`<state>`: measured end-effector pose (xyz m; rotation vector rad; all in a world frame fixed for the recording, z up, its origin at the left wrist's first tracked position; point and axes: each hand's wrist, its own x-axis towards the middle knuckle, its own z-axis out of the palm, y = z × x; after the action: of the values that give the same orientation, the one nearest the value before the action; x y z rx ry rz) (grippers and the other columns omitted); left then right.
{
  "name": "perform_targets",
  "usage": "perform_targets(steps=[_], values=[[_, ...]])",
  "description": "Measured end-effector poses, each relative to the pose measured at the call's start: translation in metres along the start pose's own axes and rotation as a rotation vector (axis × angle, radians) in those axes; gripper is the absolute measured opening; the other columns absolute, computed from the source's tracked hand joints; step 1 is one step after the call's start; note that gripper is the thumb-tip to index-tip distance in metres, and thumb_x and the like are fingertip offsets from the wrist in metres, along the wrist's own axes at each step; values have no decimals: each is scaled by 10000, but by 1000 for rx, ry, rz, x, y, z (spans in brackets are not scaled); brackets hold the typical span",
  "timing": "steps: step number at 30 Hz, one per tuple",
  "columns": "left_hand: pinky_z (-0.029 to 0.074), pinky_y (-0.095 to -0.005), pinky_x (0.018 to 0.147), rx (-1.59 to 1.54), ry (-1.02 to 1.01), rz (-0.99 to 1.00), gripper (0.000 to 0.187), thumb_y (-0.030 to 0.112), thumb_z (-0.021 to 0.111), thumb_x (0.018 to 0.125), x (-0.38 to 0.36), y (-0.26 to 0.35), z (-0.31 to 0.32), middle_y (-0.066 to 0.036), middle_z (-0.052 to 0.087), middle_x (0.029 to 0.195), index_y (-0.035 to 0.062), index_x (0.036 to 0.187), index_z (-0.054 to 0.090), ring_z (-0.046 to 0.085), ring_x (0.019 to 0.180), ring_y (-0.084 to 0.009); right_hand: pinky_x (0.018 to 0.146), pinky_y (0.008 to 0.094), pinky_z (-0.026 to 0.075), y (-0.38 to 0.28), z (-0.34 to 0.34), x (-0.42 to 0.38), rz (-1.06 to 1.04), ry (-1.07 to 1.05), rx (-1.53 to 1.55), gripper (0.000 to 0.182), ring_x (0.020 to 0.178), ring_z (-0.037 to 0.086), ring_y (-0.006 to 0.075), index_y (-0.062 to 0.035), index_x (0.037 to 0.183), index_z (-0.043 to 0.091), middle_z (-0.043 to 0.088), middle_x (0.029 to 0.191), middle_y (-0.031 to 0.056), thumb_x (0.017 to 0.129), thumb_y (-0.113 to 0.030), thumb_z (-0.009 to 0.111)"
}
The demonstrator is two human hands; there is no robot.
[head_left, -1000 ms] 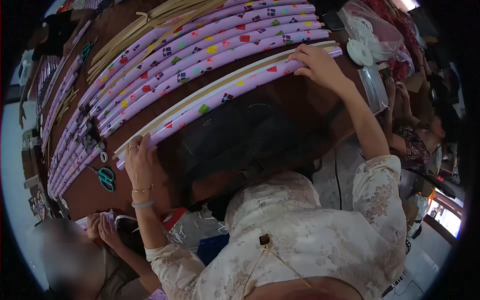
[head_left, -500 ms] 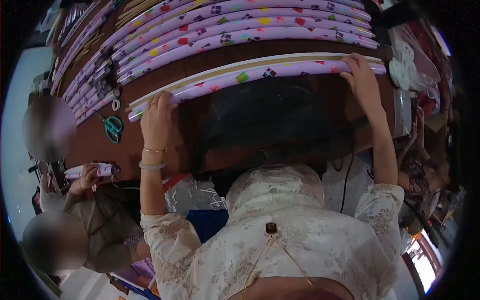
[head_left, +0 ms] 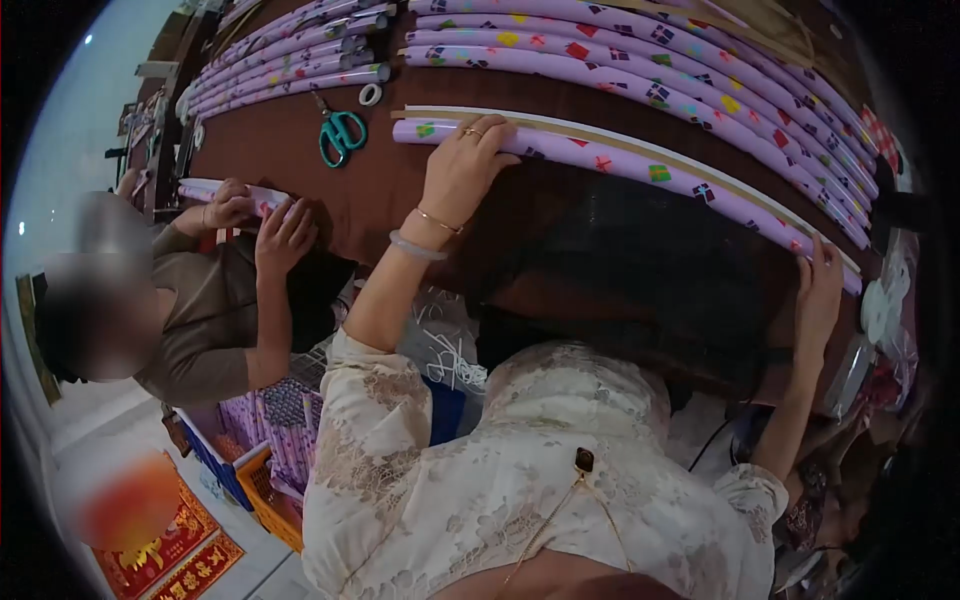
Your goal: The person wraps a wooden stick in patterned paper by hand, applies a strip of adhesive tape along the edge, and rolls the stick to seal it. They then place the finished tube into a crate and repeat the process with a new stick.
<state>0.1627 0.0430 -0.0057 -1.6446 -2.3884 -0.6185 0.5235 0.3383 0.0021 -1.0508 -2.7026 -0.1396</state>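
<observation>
A long roll of lilac wrapping paper (head_left: pixel 640 170), printed with colourful gift boxes, lies across the table in front of me. Along its far side runs a narrow tan strip (head_left: pixel 590 132) with a white edge behind it. Near the roll's left end, my left hand (head_left: pixel 465 175) is closed over it, fingers on the far side and thumb toward me. My right hand (head_left: pixel 820 295) grips the roll close to its right end, its fingertips on top.
More lilac rolls (head_left: pixel 600 62) line the far side. Teal-handled scissors (head_left: pixel 342 138) and a white tape ring (head_left: pixel 370 95) lie left of my roll. A co-worker's hands (head_left: pixel 285 235) hold another roll at the left. White spools (head_left: pixel 883 310) sit at the right edge.
My view has swung left, so the table's contents appear shifted right and tilted. Both my hands stay near the roll's ends. Both of the co-worker's hands now show on their roll.
</observation>
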Motion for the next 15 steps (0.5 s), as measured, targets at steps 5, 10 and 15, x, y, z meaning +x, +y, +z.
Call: perform_targets(steps=[5,10,15], values=[[472,-329,760,-15,3,-32,287,152,662,709,-1,0,4,-46,595,1010,84,971,567,563,946,-243,830,370,447,-2,6,-4,-59,31,-43,384,1047,502,311,-98,1270,461,465,1195,163,891,-117,519],[469,-339,766,-37,22,-40,281,141,657,706,-1,-3,8,-56,587,1014,85,967,569,556,960,-246,861,397,430,0,13,-6,-45,37,17,422,1102,459,345,-113,1329,373,433,1228,188,928,-216,458],[466,-329,763,84,128,78,258,153,673,671,6,-1,-1,-52,558,946,80,901,582,542,916,-248,922,407,385,-16,-3,-2,11,-58,42,434,1155,423,351,-94,1329,359,416,1259,184,937,-265,433]])
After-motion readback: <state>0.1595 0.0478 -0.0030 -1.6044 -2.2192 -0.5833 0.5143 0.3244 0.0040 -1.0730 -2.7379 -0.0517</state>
